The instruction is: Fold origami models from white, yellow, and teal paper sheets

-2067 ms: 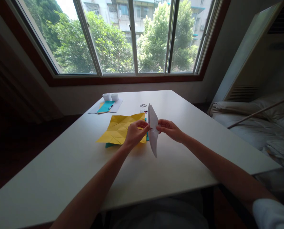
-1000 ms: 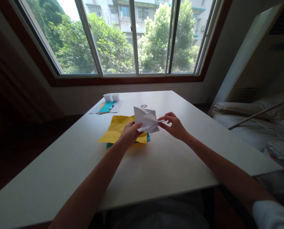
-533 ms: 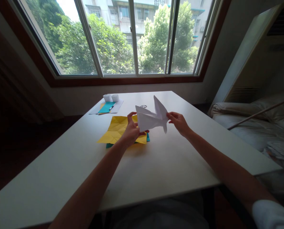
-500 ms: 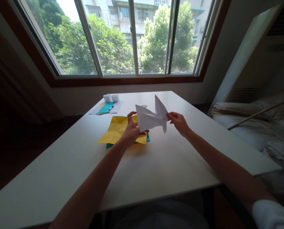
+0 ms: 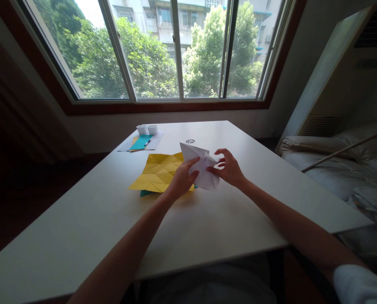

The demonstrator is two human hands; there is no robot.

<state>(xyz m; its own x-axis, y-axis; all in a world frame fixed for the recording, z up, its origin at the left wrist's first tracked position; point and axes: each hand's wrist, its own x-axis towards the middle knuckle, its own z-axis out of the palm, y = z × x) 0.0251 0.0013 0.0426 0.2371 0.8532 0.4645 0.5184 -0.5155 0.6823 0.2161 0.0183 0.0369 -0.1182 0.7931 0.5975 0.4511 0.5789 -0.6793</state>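
The folded white paper (image 5: 200,169) is held just above the white table (image 5: 207,228), pinched from both sides: the left hand (image 5: 182,180) grips its near left edge and the right hand (image 5: 229,169) its right flap. A creased yellow sheet (image 5: 158,173) lies just beside it, over a teal sheet (image 5: 143,193).

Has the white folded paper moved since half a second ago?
Yes. The white folded paper has come down toward the table and now overlaps the right edge of the yellow sheet, held between the left hand and the right hand.
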